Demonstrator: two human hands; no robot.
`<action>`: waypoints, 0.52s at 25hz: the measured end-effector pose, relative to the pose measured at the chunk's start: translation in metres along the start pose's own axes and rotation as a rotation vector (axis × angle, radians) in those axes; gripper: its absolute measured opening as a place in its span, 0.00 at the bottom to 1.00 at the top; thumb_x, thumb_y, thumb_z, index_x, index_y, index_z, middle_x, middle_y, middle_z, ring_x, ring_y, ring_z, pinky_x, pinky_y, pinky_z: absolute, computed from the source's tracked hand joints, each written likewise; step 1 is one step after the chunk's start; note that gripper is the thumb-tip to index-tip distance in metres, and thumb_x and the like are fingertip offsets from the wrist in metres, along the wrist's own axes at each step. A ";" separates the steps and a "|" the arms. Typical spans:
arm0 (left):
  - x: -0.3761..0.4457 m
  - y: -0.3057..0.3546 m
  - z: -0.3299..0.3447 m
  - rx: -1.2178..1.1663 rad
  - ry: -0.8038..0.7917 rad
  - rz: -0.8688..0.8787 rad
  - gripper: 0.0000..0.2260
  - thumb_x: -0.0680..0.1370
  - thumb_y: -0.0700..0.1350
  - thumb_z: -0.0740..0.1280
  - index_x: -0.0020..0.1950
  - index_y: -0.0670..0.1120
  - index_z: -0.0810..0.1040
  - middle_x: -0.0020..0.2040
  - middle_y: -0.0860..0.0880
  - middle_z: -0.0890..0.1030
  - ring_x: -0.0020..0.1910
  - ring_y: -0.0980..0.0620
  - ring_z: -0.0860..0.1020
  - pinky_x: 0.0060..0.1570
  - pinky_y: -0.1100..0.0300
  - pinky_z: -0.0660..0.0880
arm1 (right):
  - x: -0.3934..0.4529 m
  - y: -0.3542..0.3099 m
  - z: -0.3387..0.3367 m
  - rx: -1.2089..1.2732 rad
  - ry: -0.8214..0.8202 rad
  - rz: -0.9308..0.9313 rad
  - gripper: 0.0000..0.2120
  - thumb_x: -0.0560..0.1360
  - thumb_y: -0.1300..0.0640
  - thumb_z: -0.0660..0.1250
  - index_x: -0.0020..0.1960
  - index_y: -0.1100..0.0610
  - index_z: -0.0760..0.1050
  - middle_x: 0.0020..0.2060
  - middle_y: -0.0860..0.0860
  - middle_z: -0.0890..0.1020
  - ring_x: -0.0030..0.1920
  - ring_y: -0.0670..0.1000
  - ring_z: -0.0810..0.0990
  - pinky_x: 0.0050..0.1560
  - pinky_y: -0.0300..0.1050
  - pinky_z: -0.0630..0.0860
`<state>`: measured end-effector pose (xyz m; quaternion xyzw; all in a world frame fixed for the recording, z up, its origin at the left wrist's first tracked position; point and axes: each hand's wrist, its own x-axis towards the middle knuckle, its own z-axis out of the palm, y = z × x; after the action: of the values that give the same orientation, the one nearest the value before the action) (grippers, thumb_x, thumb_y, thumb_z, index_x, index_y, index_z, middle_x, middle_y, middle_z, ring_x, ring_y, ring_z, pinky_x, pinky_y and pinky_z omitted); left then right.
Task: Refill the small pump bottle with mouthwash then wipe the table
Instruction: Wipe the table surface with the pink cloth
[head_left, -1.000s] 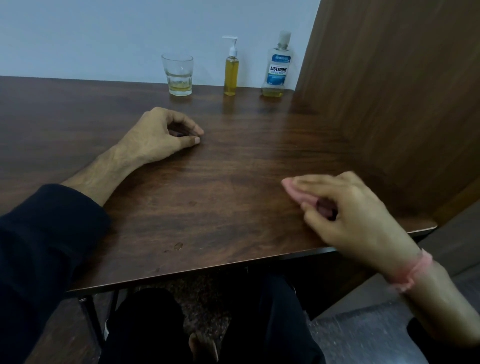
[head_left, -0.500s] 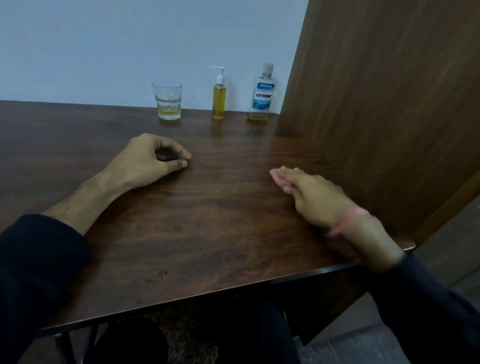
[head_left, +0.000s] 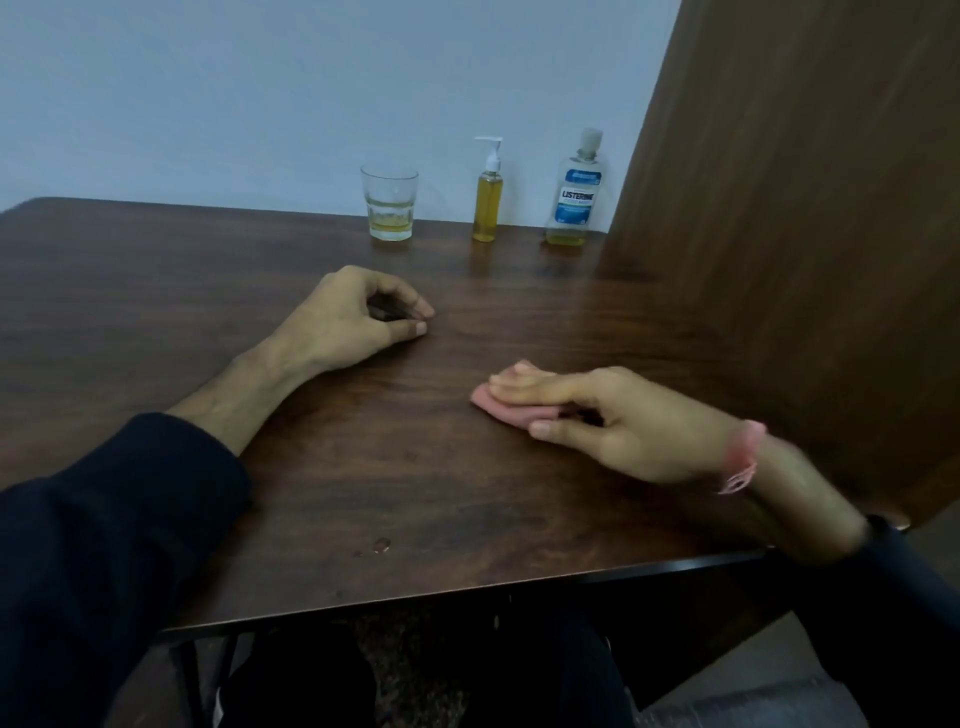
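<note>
My right hand (head_left: 618, 421) lies on a small pink cloth (head_left: 506, 408) at the right middle of the dark wooden table (head_left: 156, 291), straight fingers pressing the cloth flat while the thumb lies alongside it. My left hand (head_left: 353, 317) rests on the table at centre, fingers loosely curled, holding nothing. Against the far wall stand the small pump bottle (head_left: 487, 200), full of yellow liquid, and to its right the mouthwash bottle (head_left: 576, 200), with only a little yellow liquid at its bottom.
A drinking glass (head_left: 390, 205) with a little yellow liquid stands left of the pump bottle. A few small drops (head_left: 381, 544) lie near the table's front edge. A wooden panel (head_left: 779, 234) walls off the table's right side.
My right hand has slid the pink cloth from near the right front edge toward the table's middle. The left hand has stayed where it was.
</note>
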<state>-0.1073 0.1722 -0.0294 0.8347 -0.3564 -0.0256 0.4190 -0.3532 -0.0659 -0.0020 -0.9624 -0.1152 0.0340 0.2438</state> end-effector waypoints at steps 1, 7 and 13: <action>0.000 0.000 0.000 0.000 -0.002 0.005 0.05 0.80 0.47 0.82 0.53 0.57 0.91 0.50 0.60 0.91 0.57 0.62 0.87 0.66 0.60 0.81 | 0.001 0.007 -0.007 0.014 0.010 0.020 0.25 0.86 0.58 0.68 0.82 0.46 0.72 0.81 0.38 0.71 0.83 0.35 0.61 0.86 0.37 0.54; -0.002 0.004 -0.002 0.039 -0.007 0.019 0.06 0.80 0.48 0.82 0.52 0.59 0.90 0.51 0.61 0.90 0.54 0.66 0.85 0.61 0.67 0.79 | 0.040 -0.006 -0.003 -0.059 0.057 0.092 0.26 0.87 0.53 0.66 0.83 0.41 0.68 0.82 0.35 0.68 0.85 0.38 0.57 0.89 0.51 0.56; -0.002 0.000 -0.001 0.044 -0.002 0.042 0.06 0.80 0.45 0.82 0.55 0.56 0.92 0.51 0.58 0.91 0.46 0.72 0.84 0.52 0.77 0.76 | 0.004 -0.050 0.037 0.007 -0.077 -0.246 0.25 0.87 0.52 0.66 0.84 0.46 0.69 0.84 0.39 0.68 0.87 0.40 0.57 0.87 0.41 0.53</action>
<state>-0.1082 0.1737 -0.0297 0.8359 -0.3749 -0.0099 0.4008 -0.3644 -0.0052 -0.0107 -0.9380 -0.2415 0.0412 0.2450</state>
